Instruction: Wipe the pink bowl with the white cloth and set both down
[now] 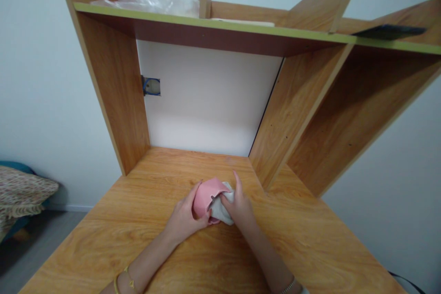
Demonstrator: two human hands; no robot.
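My left hand [188, 218] grips a pink container [206, 195] with a notched rim, its fingers and thumb wrapped around the side. The container is tilted, with its opening turned toward my right hand [241, 206]. A pale grey-white cloth [222, 211] is pinched in my right hand, partly pushed into that opening, and one finger sticks up and away from it. Both things are held just over or against the wooden desk [172, 262]; I cannot tell whether they touch it. The inside of the container is mostly hidden by the cloth.
A wooden shelf unit with a green-edged shelf [241, 25] rises behind the desk. On it lie a clear plastic bag [158, 0] and a dark flat object [391, 31]. An uncovered wall socket box [151, 86] shows at the back. A patterned cloth [24, 190] drapes over furniture at left.
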